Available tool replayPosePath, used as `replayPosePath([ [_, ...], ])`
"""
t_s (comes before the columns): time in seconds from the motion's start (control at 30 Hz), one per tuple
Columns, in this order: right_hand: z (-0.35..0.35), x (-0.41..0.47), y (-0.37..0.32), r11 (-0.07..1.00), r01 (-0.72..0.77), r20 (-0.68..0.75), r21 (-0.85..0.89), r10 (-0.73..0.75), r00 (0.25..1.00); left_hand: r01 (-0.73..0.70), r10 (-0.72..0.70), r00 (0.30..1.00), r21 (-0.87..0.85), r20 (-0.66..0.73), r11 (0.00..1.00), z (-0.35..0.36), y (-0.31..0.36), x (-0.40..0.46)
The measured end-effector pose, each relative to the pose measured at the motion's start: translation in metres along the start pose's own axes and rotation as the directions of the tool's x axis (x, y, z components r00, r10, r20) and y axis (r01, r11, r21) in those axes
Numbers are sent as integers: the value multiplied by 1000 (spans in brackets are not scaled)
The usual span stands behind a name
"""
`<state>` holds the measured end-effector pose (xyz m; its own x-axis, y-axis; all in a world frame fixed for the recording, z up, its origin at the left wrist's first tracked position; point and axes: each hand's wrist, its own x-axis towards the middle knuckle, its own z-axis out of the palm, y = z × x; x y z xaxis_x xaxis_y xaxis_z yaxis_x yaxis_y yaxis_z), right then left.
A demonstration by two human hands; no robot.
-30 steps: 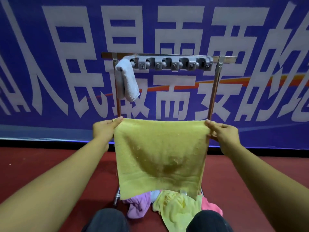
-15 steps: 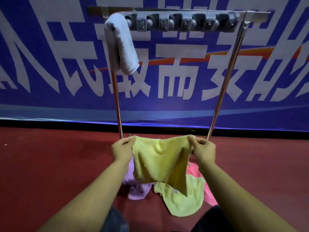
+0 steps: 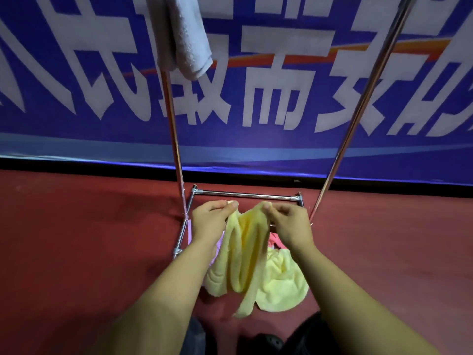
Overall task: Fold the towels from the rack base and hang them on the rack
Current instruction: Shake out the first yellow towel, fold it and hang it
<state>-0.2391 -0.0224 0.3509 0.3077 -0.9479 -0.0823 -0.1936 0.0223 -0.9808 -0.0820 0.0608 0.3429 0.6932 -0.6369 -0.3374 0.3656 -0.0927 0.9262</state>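
Note:
A yellow towel (image 3: 244,254) hangs in loose folds between my hands, low over the rack base (image 3: 247,195). My left hand (image 3: 210,221) pinches its top left corner and my right hand (image 3: 290,226) pinches the top right corner, the two corners close together. Under it on the base lie another yellow towel (image 3: 281,285), a pink towel (image 3: 275,242) and a purple one (image 3: 217,248), mostly hidden. A folded grey towel (image 3: 183,34) hangs from the top of the metal rack (image 3: 174,119) at its left end; the top bar is out of view.
The rack's two slanted metal posts rise from the red floor (image 3: 76,239), the right post (image 3: 358,111) leaning outward. A blue banner with white characters (image 3: 268,98) covers the wall behind. My dark-clad knees (image 3: 302,336) sit at the bottom edge.
My hands have dropped from chest height to just above the rack base and come together, so the spread yellow towel has doubled over into hanging folds. The view has tilted down.

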Motion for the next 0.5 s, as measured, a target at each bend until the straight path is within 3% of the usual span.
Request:
replayPosePath([
  [0.17, 18, -3, 2, 996, 59, 61, -62, -55, 997, 10, -6, 996, -51, 87, 999, 18, 0, -10],
  [0.5, 21, -3, 1, 990, 133, 19, -45, -133, 991, -42, 51, 986, -57, 160, 997, 31, 5, -26],
])
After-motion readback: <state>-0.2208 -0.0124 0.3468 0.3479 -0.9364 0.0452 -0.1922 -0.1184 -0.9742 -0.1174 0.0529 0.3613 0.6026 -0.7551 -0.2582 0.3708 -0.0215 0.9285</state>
